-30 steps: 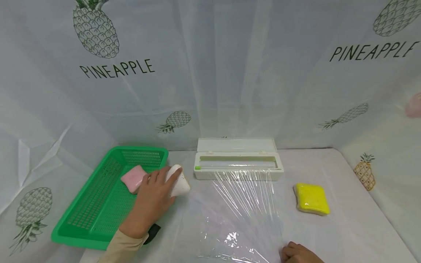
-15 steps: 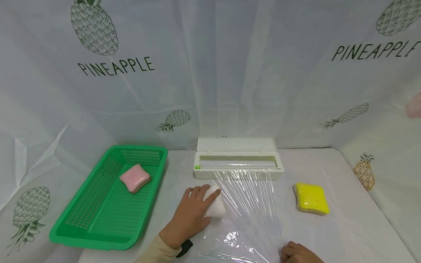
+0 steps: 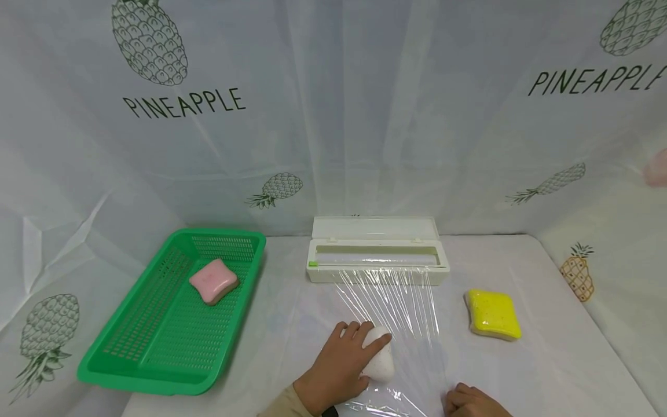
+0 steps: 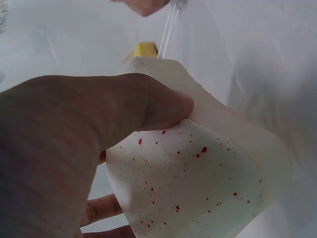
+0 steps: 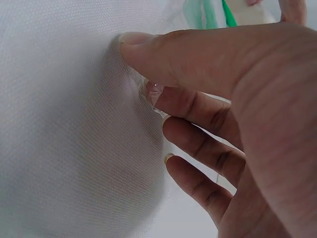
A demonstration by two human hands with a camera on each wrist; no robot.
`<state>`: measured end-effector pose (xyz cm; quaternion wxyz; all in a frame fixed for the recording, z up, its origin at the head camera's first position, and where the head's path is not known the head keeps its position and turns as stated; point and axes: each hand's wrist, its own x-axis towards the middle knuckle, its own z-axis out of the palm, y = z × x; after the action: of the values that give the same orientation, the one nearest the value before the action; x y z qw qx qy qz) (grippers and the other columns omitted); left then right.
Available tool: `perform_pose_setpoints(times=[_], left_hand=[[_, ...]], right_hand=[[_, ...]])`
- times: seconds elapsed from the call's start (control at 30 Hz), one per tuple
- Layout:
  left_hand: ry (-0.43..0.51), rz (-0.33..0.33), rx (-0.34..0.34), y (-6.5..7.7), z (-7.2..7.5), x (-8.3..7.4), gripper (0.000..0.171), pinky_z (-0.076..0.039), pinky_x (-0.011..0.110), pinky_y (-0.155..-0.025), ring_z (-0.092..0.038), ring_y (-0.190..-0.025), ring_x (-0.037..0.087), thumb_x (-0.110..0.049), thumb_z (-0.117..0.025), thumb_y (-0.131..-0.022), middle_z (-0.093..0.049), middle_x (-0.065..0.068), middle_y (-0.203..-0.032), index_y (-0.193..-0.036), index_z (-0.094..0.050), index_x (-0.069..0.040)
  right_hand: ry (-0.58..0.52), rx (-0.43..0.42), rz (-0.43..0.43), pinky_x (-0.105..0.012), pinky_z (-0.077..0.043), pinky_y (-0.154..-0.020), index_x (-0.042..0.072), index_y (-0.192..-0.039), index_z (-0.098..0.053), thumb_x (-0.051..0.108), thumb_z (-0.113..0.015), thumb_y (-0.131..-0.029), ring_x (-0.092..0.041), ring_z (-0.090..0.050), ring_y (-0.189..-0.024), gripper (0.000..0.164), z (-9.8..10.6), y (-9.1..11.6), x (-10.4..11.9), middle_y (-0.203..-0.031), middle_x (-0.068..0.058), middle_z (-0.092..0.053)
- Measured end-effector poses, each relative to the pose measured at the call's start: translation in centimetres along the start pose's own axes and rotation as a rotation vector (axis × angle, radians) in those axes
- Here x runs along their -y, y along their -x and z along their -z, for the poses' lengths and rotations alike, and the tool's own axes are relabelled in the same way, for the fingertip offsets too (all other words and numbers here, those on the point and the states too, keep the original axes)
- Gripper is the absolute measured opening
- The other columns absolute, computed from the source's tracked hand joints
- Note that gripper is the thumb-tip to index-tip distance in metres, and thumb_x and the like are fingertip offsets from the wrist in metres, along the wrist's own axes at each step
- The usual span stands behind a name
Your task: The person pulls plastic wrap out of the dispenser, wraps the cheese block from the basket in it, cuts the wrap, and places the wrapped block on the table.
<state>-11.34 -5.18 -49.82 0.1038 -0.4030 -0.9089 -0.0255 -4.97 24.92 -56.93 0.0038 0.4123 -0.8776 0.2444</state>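
My left hand [image 3: 333, 369] grips a white pillow-shaped block [image 3: 381, 367] by its sides, thumb on the near face. In the left wrist view the block shows red specks on one face and a cream layer. It is over a sheet of plastic wrap [image 3: 409, 341], which runs forward from a white wrap dispenser [image 3: 377, 276] with its lid up. At the sheet's near right corner, my right hand [image 3: 475, 402] pinches the film; in the right wrist view a crumpled clear edge [image 5: 155, 91] shows between thumb and forefinger.
To the left stands a green basket [image 3: 259, 255] with a pink pillow-shaped block [image 3: 214, 281] inside. A similar yellow block [image 3: 493, 314] lies on the table right of the wrap. Pineapple-printed curtain [image 3: 375, 116] closes off the back and sides.
The left hand has carried the white block from the basket's right edge rightward and nearer, over the plastic wrap. The right hand stays in place at the film's corner.
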Motion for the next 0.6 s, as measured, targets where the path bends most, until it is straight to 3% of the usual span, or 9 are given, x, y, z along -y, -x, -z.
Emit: perform_pose_setpoints(times=[0.33,0.5,0.6], left_hand=[[-0.017,-0.018,0.046,-0.7,-1.6,-1.3,0.085,-0.035,0.036,-0.090,-0.045,-0.102,0.016,-0.037,-0.077,-0.062,-0.046,0.001,-0.120,-0.138,-0.040,-0.031],[-0.038,-0.022,0.032,-0.9,-2.7,-1.5,0.085,-0.035,0.037,-0.090,-0.045,-0.101,0.018,-0.035,-0.077,-0.061,-0.047,0.002,-0.120,-0.138,-0.041,-0.031],[-0.052,-0.029,0.027,-0.9,-3.2,-1.5,0.084,-0.035,0.037,-0.090,-0.045,-0.100,0.018,-0.035,-0.075,-0.061,-0.047,0.003,-0.120,-0.138,-0.042,-0.031]], right_hand=[[0.003,0.017,-0.029,-0.010,-0.032,-0.055,0.028,-0.063,-0.069,0.050,-0.065,-0.080,0.009,-0.034,-0.065,0.028,0.4,-0.2,0.6,-0.071,0.027,-0.039],[0.009,0.024,-0.028,-0.011,-0.032,-0.054,0.032,-0.069,-0.070,0.055,-0.067,-0.077,0.008,-0.034,-0.063,0.024,0.4,-0.2,0.9,-0.069,0.027,-0.041],[-0.009,0.012,-0.017,-0.008,-0.030,-0.055,0.030,-0.063,-0.067,0.049,-0.066,-0.080,0.009,-0.034,-0.064,0.025,0.1,-0.2,0.4,-0.070,0.028,-0.040]])
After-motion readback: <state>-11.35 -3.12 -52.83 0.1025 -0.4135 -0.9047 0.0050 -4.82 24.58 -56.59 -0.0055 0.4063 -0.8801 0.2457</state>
